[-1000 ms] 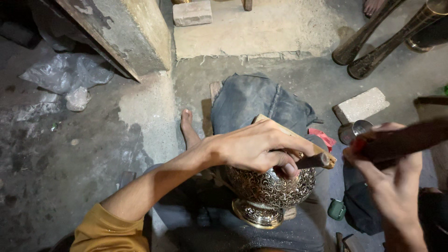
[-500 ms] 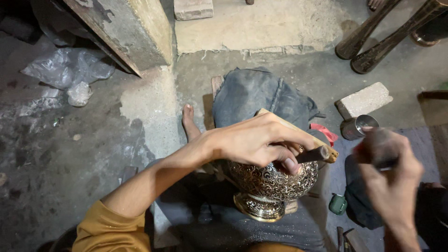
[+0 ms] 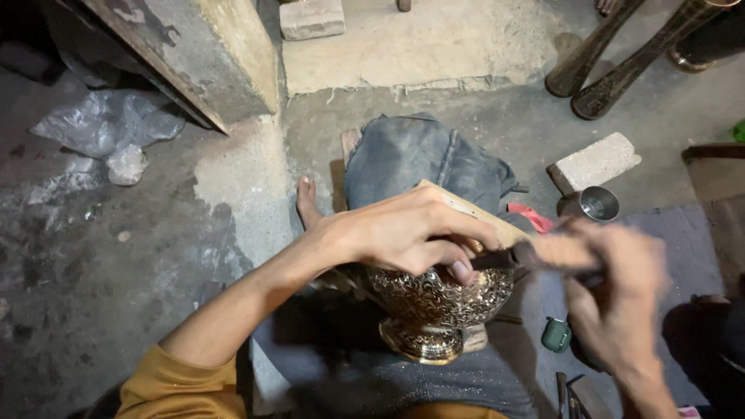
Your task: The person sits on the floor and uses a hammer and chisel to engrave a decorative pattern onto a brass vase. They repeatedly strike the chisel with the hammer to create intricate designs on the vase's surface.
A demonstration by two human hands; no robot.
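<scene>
Chasing step, I'd say: left hand pinches a punch on the ornate brass bowl; right hand, at 3 o'clock, is blurred, probably gripping a hammer; next strike needs the punch steady.

Crumpled clear plastic bag — far left floor.

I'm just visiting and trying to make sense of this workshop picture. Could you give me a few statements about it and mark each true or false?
1. The left hand rests on top of an ornate metal bowl. True.
2. The right hand is sharp and easy to see. False: it is blurred.
3. A small metal cup stands beside a brick. True.
4. The bowl is plain and smooth. False: it is covered in a curling pattern.
5. A crumpled plastic bag lies on the floor at the left. True.
</scene>
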